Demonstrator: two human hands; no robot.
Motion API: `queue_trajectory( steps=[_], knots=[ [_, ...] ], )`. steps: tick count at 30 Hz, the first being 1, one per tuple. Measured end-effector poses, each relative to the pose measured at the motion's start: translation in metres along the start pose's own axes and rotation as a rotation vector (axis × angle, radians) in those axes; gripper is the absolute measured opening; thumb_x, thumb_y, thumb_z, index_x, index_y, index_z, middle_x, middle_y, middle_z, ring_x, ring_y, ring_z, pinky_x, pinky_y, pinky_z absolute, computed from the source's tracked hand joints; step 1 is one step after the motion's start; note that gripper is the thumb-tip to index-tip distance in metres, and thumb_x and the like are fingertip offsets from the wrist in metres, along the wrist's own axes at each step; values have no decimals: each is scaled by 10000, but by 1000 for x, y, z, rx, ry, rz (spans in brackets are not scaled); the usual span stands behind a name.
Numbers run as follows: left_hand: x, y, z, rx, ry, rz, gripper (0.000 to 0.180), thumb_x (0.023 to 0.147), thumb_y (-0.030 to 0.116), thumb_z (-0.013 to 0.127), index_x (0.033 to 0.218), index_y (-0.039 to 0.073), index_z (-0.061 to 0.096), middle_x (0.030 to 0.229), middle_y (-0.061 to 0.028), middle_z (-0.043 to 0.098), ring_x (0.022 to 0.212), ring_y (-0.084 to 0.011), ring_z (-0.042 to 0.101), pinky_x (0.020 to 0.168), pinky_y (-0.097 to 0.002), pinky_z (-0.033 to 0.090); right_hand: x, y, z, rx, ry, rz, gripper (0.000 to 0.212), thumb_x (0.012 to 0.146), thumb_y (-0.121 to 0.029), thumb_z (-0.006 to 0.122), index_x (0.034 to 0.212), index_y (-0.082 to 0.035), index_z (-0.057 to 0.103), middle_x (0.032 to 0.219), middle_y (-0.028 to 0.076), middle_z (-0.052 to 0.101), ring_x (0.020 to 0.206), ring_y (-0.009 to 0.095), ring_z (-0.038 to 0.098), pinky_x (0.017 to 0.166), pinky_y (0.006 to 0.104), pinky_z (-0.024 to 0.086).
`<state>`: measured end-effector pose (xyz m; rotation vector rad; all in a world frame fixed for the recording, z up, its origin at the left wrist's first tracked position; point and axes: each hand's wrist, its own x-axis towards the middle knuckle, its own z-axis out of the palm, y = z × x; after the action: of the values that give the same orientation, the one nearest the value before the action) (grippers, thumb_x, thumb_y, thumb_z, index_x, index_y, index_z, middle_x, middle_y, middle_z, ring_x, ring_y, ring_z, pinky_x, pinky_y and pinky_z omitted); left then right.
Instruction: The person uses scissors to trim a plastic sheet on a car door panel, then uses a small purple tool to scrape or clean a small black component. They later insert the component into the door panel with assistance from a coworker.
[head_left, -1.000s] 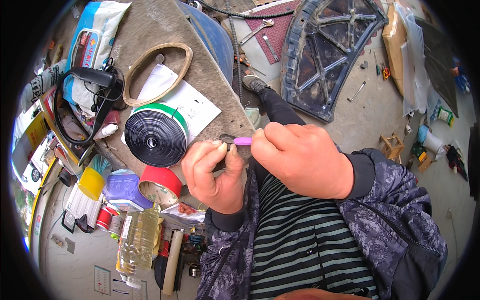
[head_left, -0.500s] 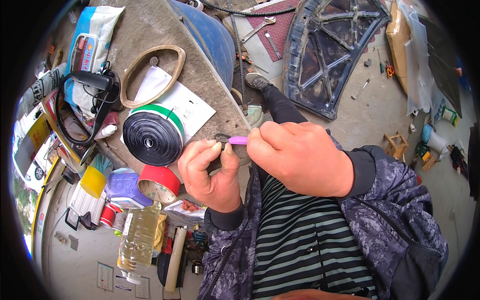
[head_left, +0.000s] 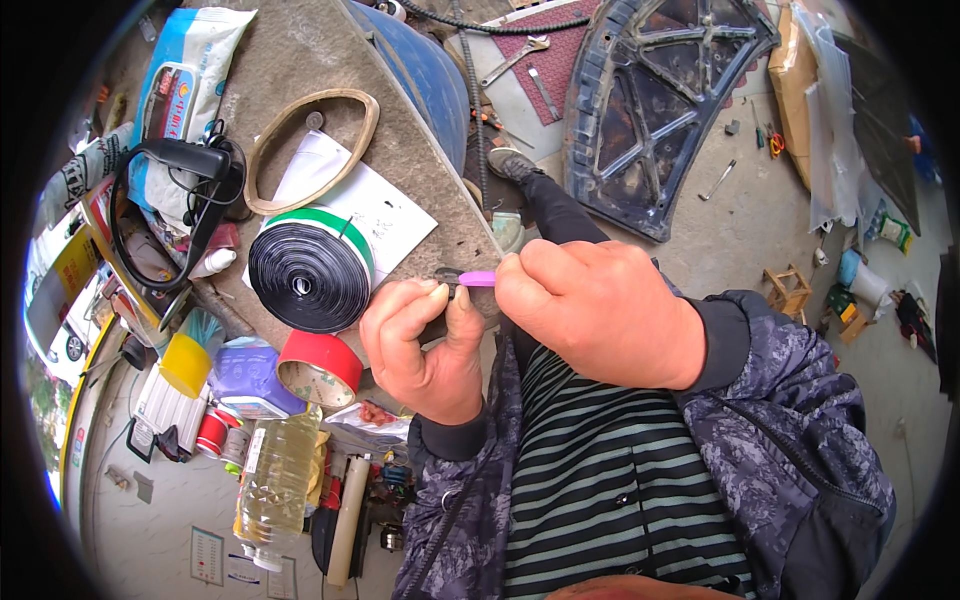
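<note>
My right hand (head_left: 610, 315) is closed in a fist around a slim purple piece (head_left: 477, 279), which looks like a tool handle; only its left end shows. Thumb and fingertips of my left hand (head_left: 425, 345) pinch a small black piece (head_left: 447, 273) right at the purple end. Whether the black piece is part of the purple one, I cannot tell. Both hands are close together over the table's corner. Left of them, a coiled roll of black strip with a green-and-white edge (head_left: 305, 278) rests on white paper (head_left: 405, 228). A red tape roll (head_left: 320, 363) sits below it.
A tan oval ring (head_left: 366, 130) lies partly over the paper. Farther left are a black strapped device (head_left: 180, 155) and a blue-white packet (head_left: 215, 45). A bottle of yellowish liquid (head_left: 275, 480) is at lower left. A large black ribbed panel (head_left: 650, 120) and an adjustable wrench (head_left: 518, 57) lie beyond.
The view has shifted slightly, so the table items appear a little to the right. Both hands keep the same grip and nearly the same pose.
</note>
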<state>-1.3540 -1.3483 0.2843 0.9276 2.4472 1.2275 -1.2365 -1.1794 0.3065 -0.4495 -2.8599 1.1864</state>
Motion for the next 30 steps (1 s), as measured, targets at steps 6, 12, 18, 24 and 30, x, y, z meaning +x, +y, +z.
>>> queue_trajectory(
  steps=[6, 12, 18, 24, 30],
  knots=[
    [-3, 0, -1, -38, 5, -49, 331, 852, 19, 941, 1102, 86, 734, 1143, -85, 692, 1031, -260, 705, 906, -380, 601, -4, 2, 0, 40, -15, -4, 324, 870, -142, 734, 1171, -36, 677, 884, 31, 595, 735, 198, 697, 596, 343, 555],
    [-2, -2, -1, -43, 3, -32, 328, 856, 34, 945, 1097, 86, 729, 1139, -86, 690, 1022, -260, 704, 899, -379, 601, -5, 3, 2, 93, 25, -12, 356, 859, -118, 735, 1196, -22, 674, 897, 38, 595, 746, 207, 695, 603, 346, 554],
    [-2, -1, 0, -48, 10, -32, 326, 858, 45, 950, 1093, 87, 727, 1138, -84, 689, 1015, -256, 704, 886, -370, 601, -5, 4, 3, 112, 6, 15, 225, 875, -147, 716, 1078, -98, 631, 889, 45, 615, 717, 200, 730, 571, 349, 563],
    [-2, 0, -1, -36, 1, -30, 332, 862, 52, 953, 1099, 88, 723, 1141, -85, 688, 1018, -254, 705, 887, -368, 600, -7, 2, 5, 94, 33, 5, 252, 866, -143, 707, 1098, -82, 631, 893, 46, 597, 712, 205, 724, 555, 356, 567],
    [-2, -1, -1, -26, -2, -27, 331, 863, 52, 951, 1097, 88, 719, 1144, -87, 689, 1021, -257, 704, 890, -371, 601, -8, 2, 8, 126, 53, -3, 290, 863, -134, 707, 1133, -65, 626, 903, 52, 589, 723, 216, 722, 568, 353, 567]
  ],
)
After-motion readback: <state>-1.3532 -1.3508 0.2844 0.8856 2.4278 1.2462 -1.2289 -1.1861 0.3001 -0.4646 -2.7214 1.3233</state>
